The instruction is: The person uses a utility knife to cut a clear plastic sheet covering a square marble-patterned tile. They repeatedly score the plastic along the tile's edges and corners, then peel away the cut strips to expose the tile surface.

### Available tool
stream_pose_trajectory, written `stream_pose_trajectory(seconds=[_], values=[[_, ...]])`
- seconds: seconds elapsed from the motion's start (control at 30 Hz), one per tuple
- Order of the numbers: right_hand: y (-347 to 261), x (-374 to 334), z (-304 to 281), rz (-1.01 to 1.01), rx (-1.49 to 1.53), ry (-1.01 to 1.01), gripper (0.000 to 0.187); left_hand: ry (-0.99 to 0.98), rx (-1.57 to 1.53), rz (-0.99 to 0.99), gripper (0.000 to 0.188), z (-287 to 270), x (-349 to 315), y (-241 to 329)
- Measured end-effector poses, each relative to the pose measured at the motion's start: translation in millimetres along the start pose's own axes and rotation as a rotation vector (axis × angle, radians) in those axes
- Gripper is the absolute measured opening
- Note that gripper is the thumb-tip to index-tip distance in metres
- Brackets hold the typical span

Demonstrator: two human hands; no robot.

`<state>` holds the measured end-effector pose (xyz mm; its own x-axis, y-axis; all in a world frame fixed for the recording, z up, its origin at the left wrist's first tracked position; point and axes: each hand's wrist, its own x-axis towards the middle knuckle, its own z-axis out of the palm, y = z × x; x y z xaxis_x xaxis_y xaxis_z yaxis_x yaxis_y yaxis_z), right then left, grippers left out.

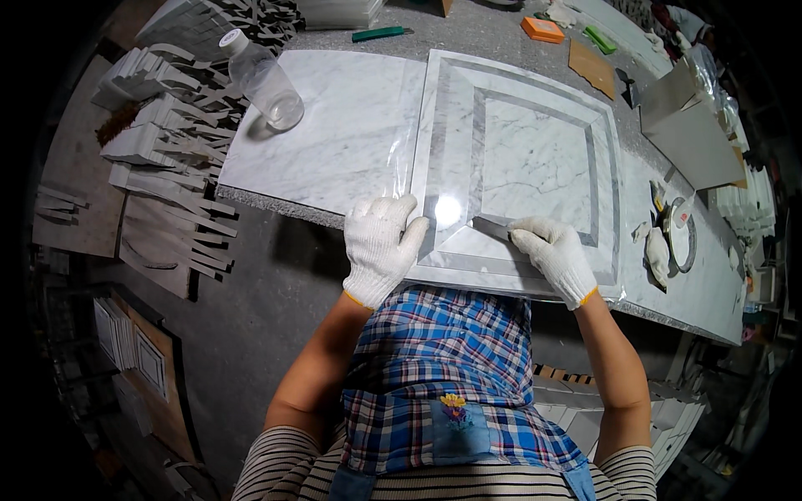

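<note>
A square white-and-grey marble panel lies in front of me, with grey bands set in nested frames and a mitred corner near my hands. My right hand, in a white knit glove, pinches a thin dark grey, blade-like piece. Its tip meets the panel near the lower left corner of the inner grey frame; its exact kind is unclear. My left hand, gloved the same way, lies at the panel's left edge with the thumb apart from the fingers. A pale marble slab extends to the left under the panel's side.
A clear bottle with a white cap stands on the slab. A green cutter, an orange box and cardboard lie at the back. At right are a tape roll and a carton. Stacked strips fill the left.
</note>
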<state>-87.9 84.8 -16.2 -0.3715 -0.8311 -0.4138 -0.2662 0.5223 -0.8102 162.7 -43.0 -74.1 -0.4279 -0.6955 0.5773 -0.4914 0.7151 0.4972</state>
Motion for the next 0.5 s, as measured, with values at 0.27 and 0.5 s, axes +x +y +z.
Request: stream_pose_trajectory(seconds=[0.27,0.5], values=[[5.2,0.2,2.0,-0.076,0.012,0.011,0.027,-0.031,-0.005,-0.028,0.020,-4.4,1.7,4.4],[11.8,-0.9,6.2,-0.253,-0.184,0.102,0.023,-0.054,-0.009,-0.050,0.019,-3.8,1.4,4.4]])
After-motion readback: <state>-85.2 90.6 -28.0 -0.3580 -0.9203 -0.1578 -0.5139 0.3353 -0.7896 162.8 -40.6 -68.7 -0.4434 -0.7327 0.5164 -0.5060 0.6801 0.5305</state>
